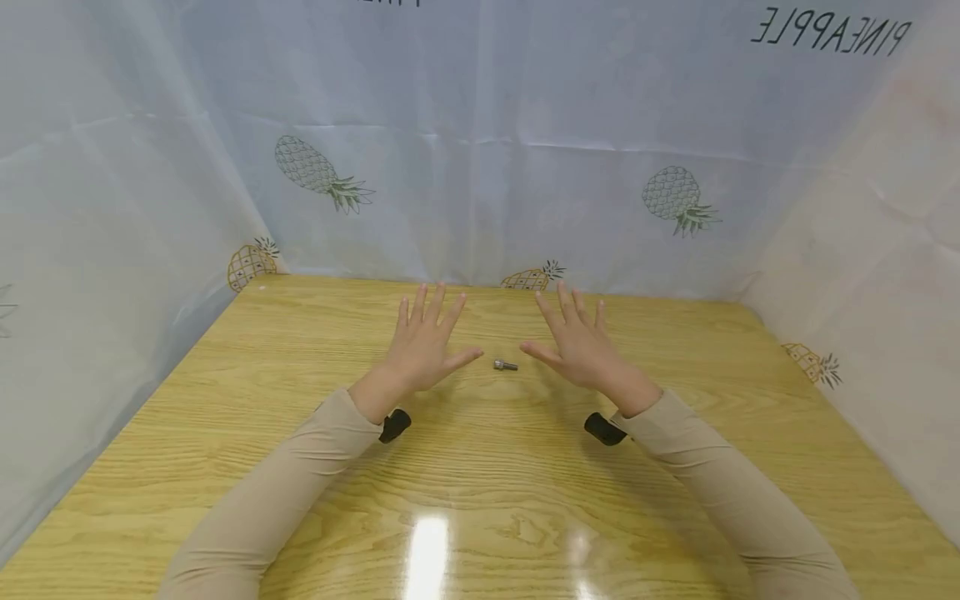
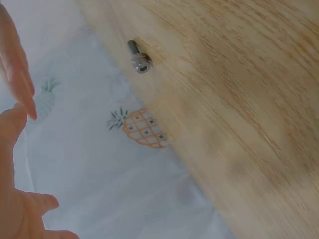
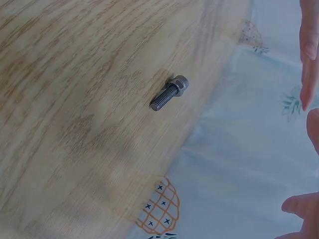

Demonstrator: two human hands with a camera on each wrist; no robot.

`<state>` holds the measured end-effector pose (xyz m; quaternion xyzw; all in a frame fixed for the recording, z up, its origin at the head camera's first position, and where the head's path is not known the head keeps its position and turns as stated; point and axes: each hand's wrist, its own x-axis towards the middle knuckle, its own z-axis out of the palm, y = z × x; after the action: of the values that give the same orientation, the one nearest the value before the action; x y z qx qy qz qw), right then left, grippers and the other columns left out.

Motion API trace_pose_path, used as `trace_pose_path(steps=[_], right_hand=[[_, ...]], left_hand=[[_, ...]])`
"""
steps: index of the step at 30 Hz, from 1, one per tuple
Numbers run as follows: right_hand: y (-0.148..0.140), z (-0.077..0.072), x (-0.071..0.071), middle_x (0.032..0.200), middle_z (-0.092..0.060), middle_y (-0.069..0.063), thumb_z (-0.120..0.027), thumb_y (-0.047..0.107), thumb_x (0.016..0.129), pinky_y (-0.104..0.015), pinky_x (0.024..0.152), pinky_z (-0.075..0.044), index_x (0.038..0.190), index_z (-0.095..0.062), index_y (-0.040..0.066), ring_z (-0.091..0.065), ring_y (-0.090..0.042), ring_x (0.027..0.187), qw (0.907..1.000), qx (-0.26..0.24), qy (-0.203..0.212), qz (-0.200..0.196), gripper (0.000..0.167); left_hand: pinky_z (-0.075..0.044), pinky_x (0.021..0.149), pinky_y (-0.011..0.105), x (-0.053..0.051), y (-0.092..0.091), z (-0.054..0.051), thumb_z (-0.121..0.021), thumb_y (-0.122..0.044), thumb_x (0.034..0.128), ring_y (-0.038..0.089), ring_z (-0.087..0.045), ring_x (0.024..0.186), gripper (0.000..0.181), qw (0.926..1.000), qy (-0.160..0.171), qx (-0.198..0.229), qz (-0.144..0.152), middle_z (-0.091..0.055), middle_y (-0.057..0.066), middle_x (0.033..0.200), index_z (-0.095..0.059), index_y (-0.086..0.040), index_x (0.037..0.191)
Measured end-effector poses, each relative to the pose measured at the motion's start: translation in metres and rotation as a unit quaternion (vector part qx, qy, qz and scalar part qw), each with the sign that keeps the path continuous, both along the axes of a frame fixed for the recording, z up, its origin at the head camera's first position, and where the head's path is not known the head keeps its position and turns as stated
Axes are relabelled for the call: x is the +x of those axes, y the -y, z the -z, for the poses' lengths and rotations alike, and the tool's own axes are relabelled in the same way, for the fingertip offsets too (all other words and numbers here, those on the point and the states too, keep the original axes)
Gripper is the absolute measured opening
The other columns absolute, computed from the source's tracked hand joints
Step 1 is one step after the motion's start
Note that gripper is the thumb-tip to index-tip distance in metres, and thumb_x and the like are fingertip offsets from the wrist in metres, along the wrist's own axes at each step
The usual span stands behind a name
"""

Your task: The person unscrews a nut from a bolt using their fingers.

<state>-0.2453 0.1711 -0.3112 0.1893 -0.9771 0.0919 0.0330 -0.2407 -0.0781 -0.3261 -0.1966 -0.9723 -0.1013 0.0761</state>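
Observation:
A metal bolt (image 1: 505, 365) with a socket head and threaded shank lies on its side on the wooden table between the two hands. In the left wrist view the hex recess of the bolt's head (image 2: 139, 59) shows; a collar, perhaps a nut, sits against the head of the bolt (image 3: 169, 93) in the right wrist view. My left hand (image 1: 420, 346) is held out to the left of it, fingers spread and straight. On the other side, my right hand (image 1: 581, 346) mirrors it, fingers spread. Both appear raised over the table, holding nothing and apart from the bolt.
A wood-grain table (image 1: 480, 467) extends under both arms. Pale cloth (image 1: 480, 200) printed with pineapples hangs behind the far edge and along both sides. A black device (image 1: 395, 426) sits under the left wrist, and another black device (image 1: 604, 429) under the right.

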Motion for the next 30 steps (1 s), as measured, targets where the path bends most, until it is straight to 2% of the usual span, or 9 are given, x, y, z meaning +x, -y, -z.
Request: trace_pose_path(steps=[8, 16, 20, 23, 30], right_hand=[[0.001, -0.001, 0.0, 0.157, 0.012, -0.017, -0.04, 0.062, 0.091, -0.066, 0.11, 0.01, 0.152, 0.0, 0.023, 0.009, -0.04, 0.144, 1.0, -0.006, 0.004, -0.003, 0.082], [0.001, -0.004, 0.0, 0.157, 0.008, -0.016, -0.041, 0.061, 0.091, -0.065, 0.112, 0.0, 0.152, -0.003, 0.021, 0.006, -0.039, 0.145, 0.9991, -0.038, 0.014, -0.013, 0.082], [0.001, -0.002, -0.001, 0.157, -0.002, -0.02, -0.044, 0.055, 0.093, -0.063, 0.113, -0.008, 0.152, -0.007, 0.017, -0.007, -0.041, 0.144, 0.9974, -0.065, 0.016, -0.027, 0.079], [0.001, -0.001, -0.002, 0.155, -0.015, -0.022, -0.048, 0.048, 0.094, -0.06, 0.113, -0.018, 0.151, -0.014, 0.012, -0.019, -0.041, 0.142, 0.9949, -0.092, 0.024, -0.034, 0.075], [0.002, 0.007, -0.005, 0.141, -0.042, -0.022, -0.054, 0.037, 0.094, -0.055, 0.103, -0.038, 0.142, -0.036, 0.003, -0.042, -0.04, 0.128, 0.9887, -0.139, 0.027, -0.05, 0.061]], left_hand=[[-0.003, 0.116, 0.06, -0.001, 0.0, 0.001, -0.041, -0.064, 0.0897, 0.038, 0.006, 0.145, 0.083, 1.0, -0.009, 0.0, 0.002, 0.0, 0.016, 0.158, -0.012, -0.017, 0.152], [-0.009, 0.116, 0.058, -0.001, 0.0, -0.001, -0.043, -0.059, 0.0914, 0.04, 0.0, 0.145, 0.08, 0.9988, 0.005, 0.047, 0.015, -0.006, 0.018, 0.157, -0.016, -0.014, 0.151], [-0.012, 0.117, 0.055, -0.002, -0.001, -0.002, -0.044, -0.057, 0.0922, 0.042, -0.007, 0.144, 0.079, 0.9971, 0.013, 0.072, 0.024, -0.013, 0.021, 0.156, -0.019, -0.01, 0.15], [-0.015, 0.117, 0.053, -0.002, -0.002, -0.002, -0.046, -0.054, 0.093, 0.041, -0.014, 0.143, 0.076, 0.9952, 0.02, 0.09, 0.035, -0.02, 0.022, 0.154, -0.023, -0.006, 0.148], [-0.028, 0.113, 0.05, -0.005, -0.007, -0.002, -0.048, -0.048, 0.094, 0.035, -0.03, 0.139, 0.067, 0.9876, 0.06, 0.137, 0.048, -0.034, 0.018, 0.149, -0.034, -0.005, 0.143]])
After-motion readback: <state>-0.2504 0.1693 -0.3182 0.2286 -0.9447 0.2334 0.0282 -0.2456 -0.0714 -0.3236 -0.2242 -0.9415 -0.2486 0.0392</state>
